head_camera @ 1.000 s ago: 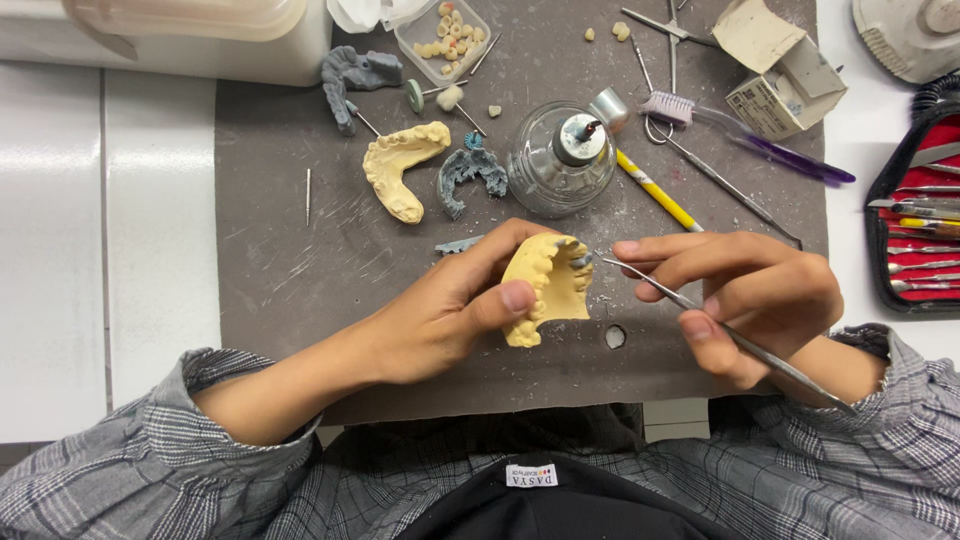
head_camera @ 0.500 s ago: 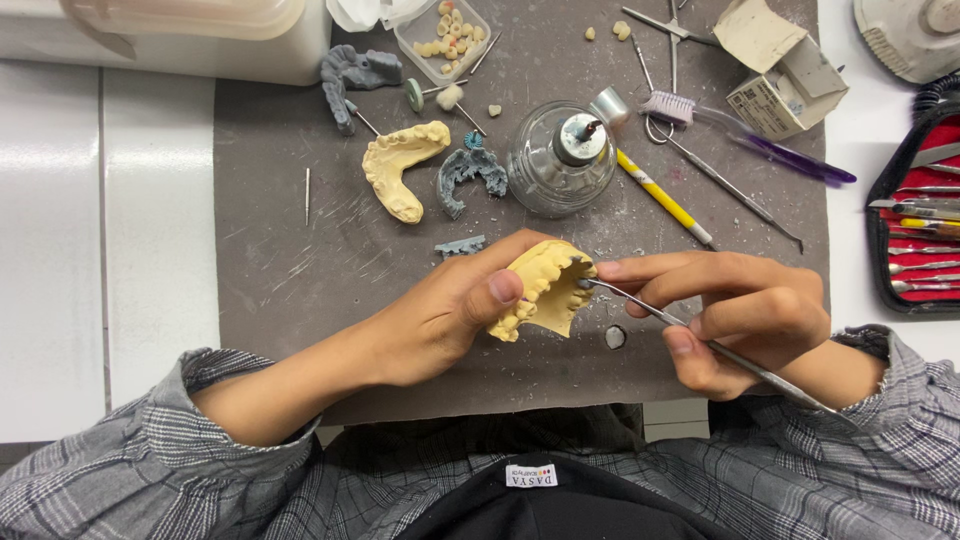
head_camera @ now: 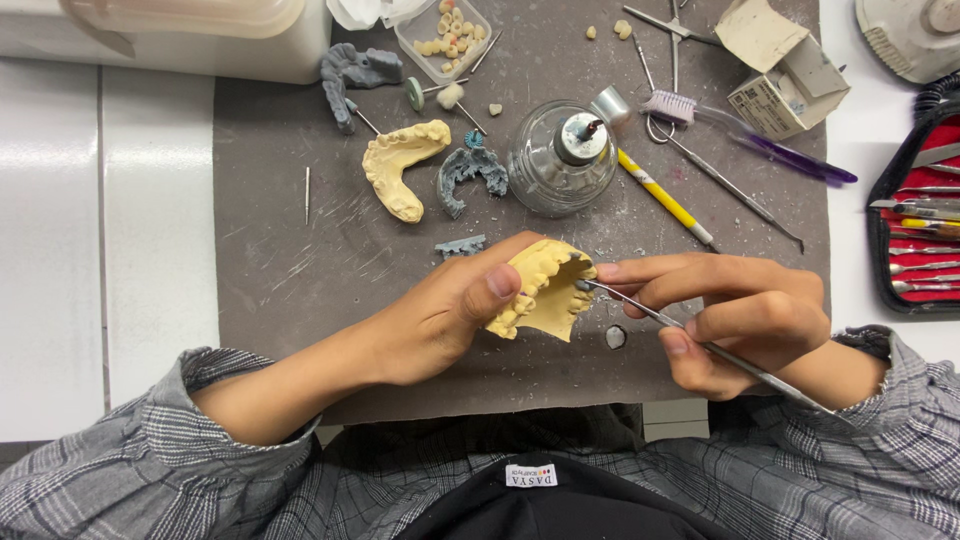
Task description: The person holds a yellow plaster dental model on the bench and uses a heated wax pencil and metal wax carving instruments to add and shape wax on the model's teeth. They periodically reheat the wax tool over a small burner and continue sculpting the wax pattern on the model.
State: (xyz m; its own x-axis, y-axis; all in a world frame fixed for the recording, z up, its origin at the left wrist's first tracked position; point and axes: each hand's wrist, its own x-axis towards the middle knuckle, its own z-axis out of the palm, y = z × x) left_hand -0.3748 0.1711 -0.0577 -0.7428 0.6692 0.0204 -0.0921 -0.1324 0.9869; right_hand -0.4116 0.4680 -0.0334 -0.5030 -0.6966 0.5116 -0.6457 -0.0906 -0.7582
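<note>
My left hand (head_camera: 445, 315) grips a yellow plaster jaw cast (head_camera: 545, 290) above the grey mat (head_camera: 280, 260), thumb pressed on its toothed side. My right hand (head_camera: 740, 315) pinches a thin metal dental tool (head_camera: 700, 340) like a pen. The tool's tip touches the right end of the cast's tooth row. Both forearms wear grey plaid sleeves.
On the mat lie a second yellow cast (head_camera: 400, 165), grey wax pieces (head_camera: 470, 170), a glass spirit lamp (head_camera: 560, 160), a yellow-handled tool (head_camera: 665, 200), a purple brush (head_camera: 750, 135), a small cardboard box (head_camera: 780, 70) and a dish of teeth (head_camera: 445, 35). A red instrument case (head_camera: 915, 230) sits at the right.
The cast has tilted and shifted slightly right in my left hand. My right hand has moved the tool's tip in against the cast's right end.
</note>
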